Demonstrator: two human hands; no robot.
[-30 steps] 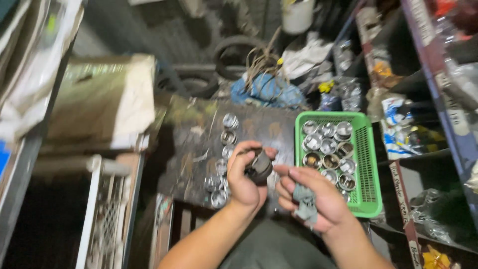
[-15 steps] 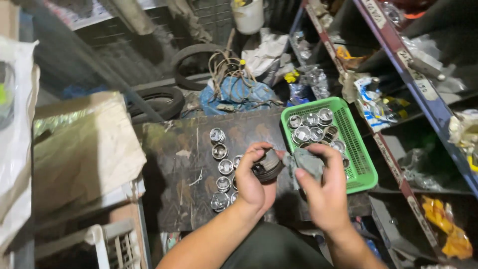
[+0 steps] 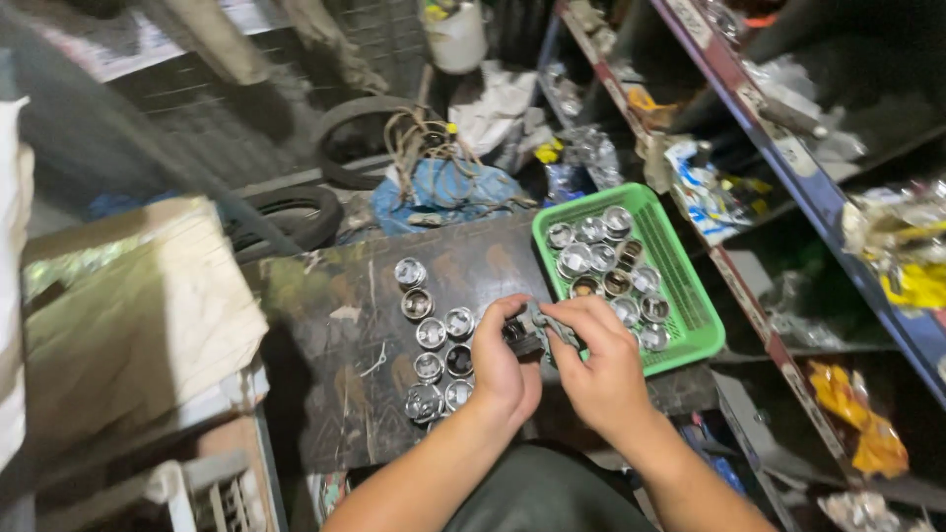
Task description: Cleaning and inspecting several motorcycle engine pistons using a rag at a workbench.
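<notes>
My left hand (image 3: 505, 366) grips a dark round metal piston (image 3: 524, 338) over the front of a dark stained board (image 3: 335, 394). My right hand (image 3: 598, 366) presses a grey rag (image 3: 548, 325) against that piston from the right. Both hands meet at the piston, which they mostly hide. Two short columns of shiny pistons (image 3: 434, 335) stand on the board just left of my left hand. A green plastic basket (image 3: 690, 296) with several more pistons sits right beside my right hand.
Blue-edged shelving (image 3: 788, 167) packed with bags and parts runs along the right. A worn cardboard box (image 3: 118, 315) stands at left. Tyres (image 3: 296, 212), a blue bag with wires (image 3: 443, 187) and a white bucket (image 3: 458, 39) lie behind the board.
My right hand has come up with the rag onto the piston in my left hand. The view has tilted and shifted, so the board and basket sit more centrally.
</notes>
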